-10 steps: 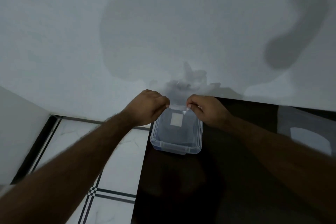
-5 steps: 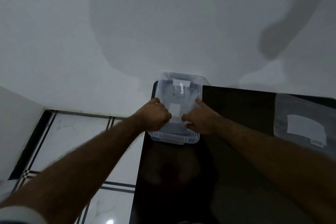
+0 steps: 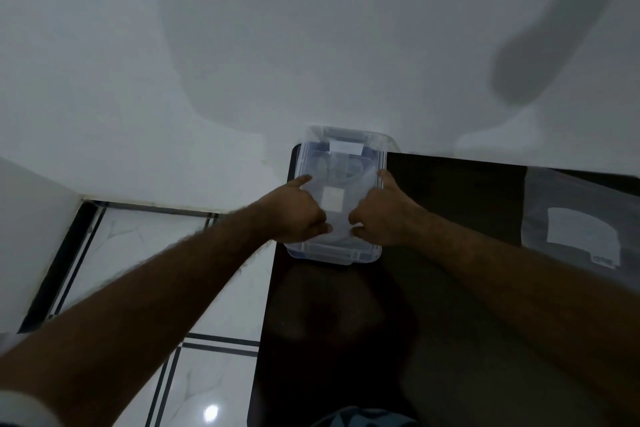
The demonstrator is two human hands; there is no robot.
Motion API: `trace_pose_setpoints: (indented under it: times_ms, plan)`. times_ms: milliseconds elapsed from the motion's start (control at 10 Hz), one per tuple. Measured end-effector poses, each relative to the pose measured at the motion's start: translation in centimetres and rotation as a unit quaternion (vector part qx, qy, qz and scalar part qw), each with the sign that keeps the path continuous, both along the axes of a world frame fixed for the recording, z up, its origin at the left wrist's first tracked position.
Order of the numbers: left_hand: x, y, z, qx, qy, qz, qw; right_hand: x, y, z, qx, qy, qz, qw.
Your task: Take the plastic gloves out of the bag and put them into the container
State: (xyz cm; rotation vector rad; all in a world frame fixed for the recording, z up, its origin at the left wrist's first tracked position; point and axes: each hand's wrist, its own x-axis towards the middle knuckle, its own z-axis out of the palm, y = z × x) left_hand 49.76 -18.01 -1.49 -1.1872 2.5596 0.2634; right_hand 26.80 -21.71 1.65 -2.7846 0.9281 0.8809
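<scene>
2 bare forearms extend over the dark table (image 3: pixel 450 322). The left hand (image 3: pixel 294 211) and right hand (image 3: pixel 384 215) press on the clear plastic gloves (image 3: pixel 341 180) lying in the transparent container (image 3: pixel 332 255), index fingers extended, remaining fingers curled. The container stands at the table's far left corner, against the white wall (image 3: pixel 311 28). A clear bag (image 3: pixel 581 232) lies at the right.

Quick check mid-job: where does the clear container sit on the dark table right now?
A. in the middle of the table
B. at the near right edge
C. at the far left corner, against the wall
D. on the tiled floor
C: the container rests at the dark table's far left corner by the white wall, both hands on it.
</scene>
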Motion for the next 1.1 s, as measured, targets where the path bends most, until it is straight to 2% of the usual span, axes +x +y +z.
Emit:
trace_pose_setpoints:
  times_ms: [100,200,300,500,700,800,900,1000,1100]
  plan:
    - [0.2,-0.8,0.1,-0.03,-0.028,-0.012,0.999,0.9,0.6,0.3,-0.076,0.008,0.003,0.997]
    - [-0.8,-1.7,-0.6,-0.004,-0.108,-0.013,0.994,2.2,0.7,-1.1,-0.108,0.065,0.031,0.992]
    - [-1.9,-2.1,-0.8,0.006,-0.163,-0.005,0.987,3.4,-0.1,-2.1,-0.11,0.113,0.003,0.987]
    - [-3.1,-2.4,-0.8,-0.001,-0.198,0.006,0.98,3.8,-1.5,-3.0,-0.104,0.114,0.015,0.988]
    - [-3.1,-3.5,0.2,-0.06,-0.195,-0.005,0.979,3.8,-2.3,-2.2,-0.129,0.047,0.021,0.99]
    - [-3.6,-3.8,0.7,-0.093,-0.204,0.0,0.975,4.0,-2.9,-2.9,-0.127,0.1,0.023,0.987]
    - [-4.0,-3.6,1.6,-0.078,-0.196,0.005,0.977,3.6,-3.2,-2.7,-0.117,0.09,0.032,0.989]
    - [-3.7,-2.9,2.1,-0.08,-0.175,0.025,0.981,2.1,-2.5,-1.5,-0.111,0.038,0.048,0.992]
    - [-2.7,-1.4,2.2,-0.127,-0.112,0.073,0.983,-0.1,-2.0,-0.1,-0.124,-0.018,0.023,0.992]
